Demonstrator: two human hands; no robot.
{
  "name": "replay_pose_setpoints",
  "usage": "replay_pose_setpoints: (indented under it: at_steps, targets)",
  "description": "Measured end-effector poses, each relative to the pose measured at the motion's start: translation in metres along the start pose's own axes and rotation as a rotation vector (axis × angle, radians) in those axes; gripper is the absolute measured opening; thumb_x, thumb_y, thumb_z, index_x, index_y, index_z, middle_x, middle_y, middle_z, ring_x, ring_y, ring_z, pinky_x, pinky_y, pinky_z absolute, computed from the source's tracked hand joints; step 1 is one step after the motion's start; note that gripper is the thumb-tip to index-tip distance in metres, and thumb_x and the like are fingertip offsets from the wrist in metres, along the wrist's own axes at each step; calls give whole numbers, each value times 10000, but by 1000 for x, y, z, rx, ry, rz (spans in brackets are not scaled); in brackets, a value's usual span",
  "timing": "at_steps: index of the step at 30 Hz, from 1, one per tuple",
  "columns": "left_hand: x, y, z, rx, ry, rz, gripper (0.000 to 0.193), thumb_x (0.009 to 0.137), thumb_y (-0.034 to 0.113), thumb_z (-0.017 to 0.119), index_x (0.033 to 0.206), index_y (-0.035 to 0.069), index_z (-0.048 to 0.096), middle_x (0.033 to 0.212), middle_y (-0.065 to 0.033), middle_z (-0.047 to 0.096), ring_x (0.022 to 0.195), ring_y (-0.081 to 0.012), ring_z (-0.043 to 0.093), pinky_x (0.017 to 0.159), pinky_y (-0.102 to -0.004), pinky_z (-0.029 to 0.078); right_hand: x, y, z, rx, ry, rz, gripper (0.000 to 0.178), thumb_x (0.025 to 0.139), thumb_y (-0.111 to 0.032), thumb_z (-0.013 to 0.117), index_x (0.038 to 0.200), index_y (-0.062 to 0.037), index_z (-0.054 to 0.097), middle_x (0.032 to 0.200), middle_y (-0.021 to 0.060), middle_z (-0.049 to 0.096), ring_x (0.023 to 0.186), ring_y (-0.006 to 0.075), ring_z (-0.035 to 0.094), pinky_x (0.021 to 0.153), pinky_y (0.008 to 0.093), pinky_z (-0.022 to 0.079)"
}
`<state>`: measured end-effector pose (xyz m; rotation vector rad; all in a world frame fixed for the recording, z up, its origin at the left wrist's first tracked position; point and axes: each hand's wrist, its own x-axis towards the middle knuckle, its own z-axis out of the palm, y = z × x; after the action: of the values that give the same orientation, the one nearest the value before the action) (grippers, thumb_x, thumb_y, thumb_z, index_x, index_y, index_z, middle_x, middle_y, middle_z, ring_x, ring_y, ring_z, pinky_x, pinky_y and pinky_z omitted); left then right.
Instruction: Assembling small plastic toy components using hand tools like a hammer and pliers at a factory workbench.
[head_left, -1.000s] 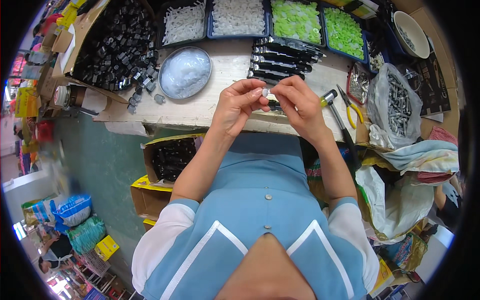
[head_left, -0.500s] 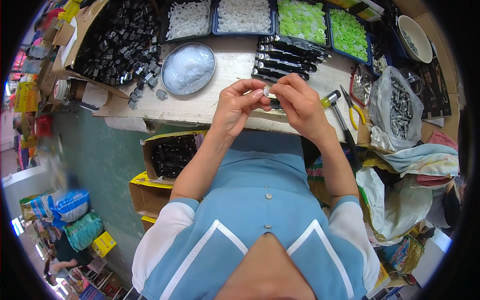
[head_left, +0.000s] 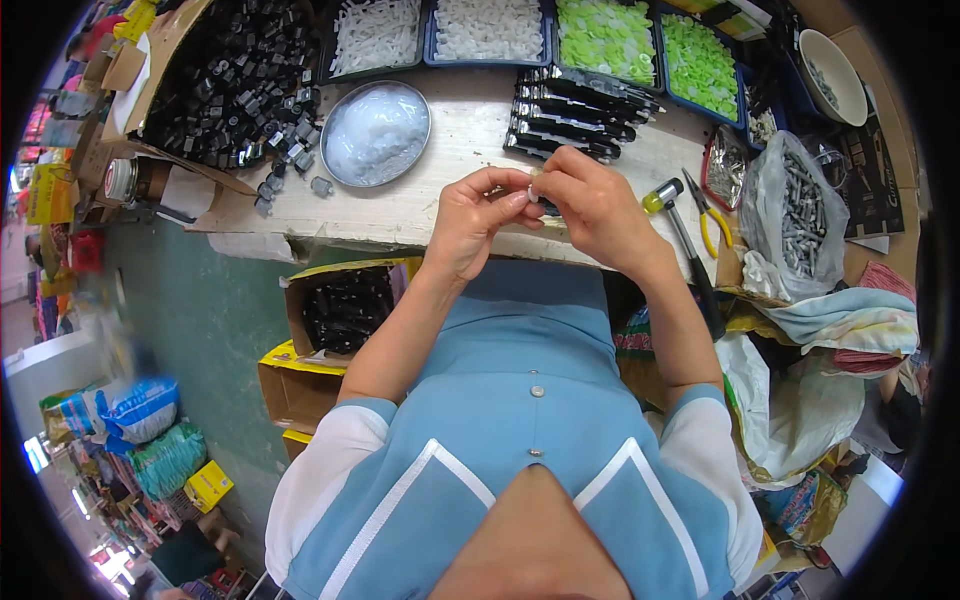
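Note:
Above the table's front edge, my left hand [head_left: 478, 218] and my right hand [head_left: 598, 212] meet fingertip to fingertip. Between the left thumb and fingers is a small white plastic piece [head_left: 532, 192]. The right thumb and forefinger pinch at the same piece, covering much of it. Beneath the hands a dark part on the table is mostly hidden. Just beyond them lie several long black parts with metal strips [head_left: 570, 118], side by side in a row. To their left stands a round metal dish [head_left: 427, 150] of whitish translucent grease [head_left: 372, 128].
Along the back sit trays of white pieces [head_left: 488, 30] and green pieces [head_left: 605, 40]. A carton of black parts [head_left: 235, 85] stands left. On the right lie a hammer [head_left: 688, 245], yellow-handled pliers [head_left: 708, 215] and a bag of metal parts [head_left: 800, 210]. Below is an open carton [head_left: 345, 310].
The fingertips have shifted slightly around the small white piece, and the right fingers now cover more of it. Both arms stay nearly in place.

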<state>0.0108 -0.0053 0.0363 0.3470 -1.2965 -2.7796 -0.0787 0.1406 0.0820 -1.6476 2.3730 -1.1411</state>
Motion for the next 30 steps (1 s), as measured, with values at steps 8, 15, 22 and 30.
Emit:
replay_pose_setpoints:
  at_steps: [8, 15, 22, 30]
  targets:
    - [-4, -7, 3, 54, 33, 92, 213, 824, -21, 559, 1035, -40, 573, 806, -97, 618, 706, -161, 631, 627, -272, 553, -2, 9, 28, 285, 230, 121, 148, 736, 34, 586, 878, -9, 574, 816, 96, 542, 690, 240, 562, 587, 303, 457]
    - [-5, -15, 0, 23, 34, 121, 216, 837, 13, 564, 1047, -36, 577, 795, -92, 613, 653, -135, 615, 588, -249, 540, -7, 4, 43, 304, 343, 134, 116, 750, 34, 576, 859, 1, 553, 809, 103, 525, 732, 252, 537, 618, 313, 442]
    - [0, -3, -5, 470, 128, 227, 223, 822, 57, 611, 1029, -23, 601, 748, -6, 556, 599, -63, 506, 498, -172, 441, -12, 19, 49, 106, 305, 146, 75, 757, -25, 573, 813, -38, 525, 787, 81, 492, 772, 256, 474, 687, 339, 355]
    - [12, -4, -23, 821, 98, 211, 180, 734, -11, 636, 911, 13, 653, 717, -24, 523, 591, -75, 476, 572, -228, 426, -20, 24, 63, -263, 141, 147, 94, 746, -47, 589, 803, -86, 524, 795, 46, 487, 806, 231, 442, 732, 354, 296]
